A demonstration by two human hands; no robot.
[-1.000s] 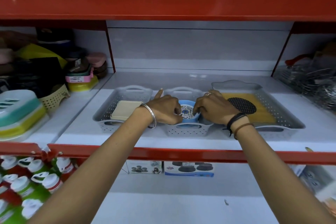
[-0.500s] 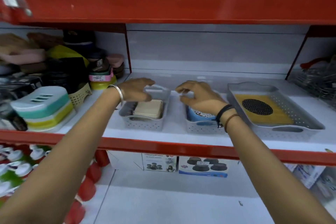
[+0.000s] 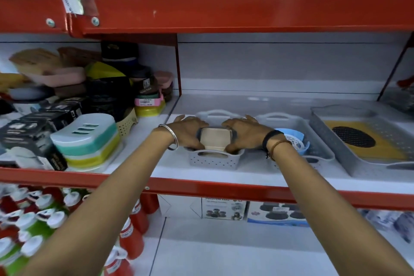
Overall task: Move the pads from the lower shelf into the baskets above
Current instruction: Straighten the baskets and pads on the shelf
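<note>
stock check: i see three grey baskets filled. left hand (image 3: 190, 133) and right hand (image 3: 243, 134), fingers curled, clasp the beige pad (image 3: 215, 139) in the left basket (image 3: 212, 161); boxed pads (image 3: 277, 214) remain below.

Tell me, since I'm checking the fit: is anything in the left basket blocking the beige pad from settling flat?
Nothing visible does. The beige pad lies inside the left basket, with the left hand and right hand at its two sides. What lies under it is hidden.
</note>
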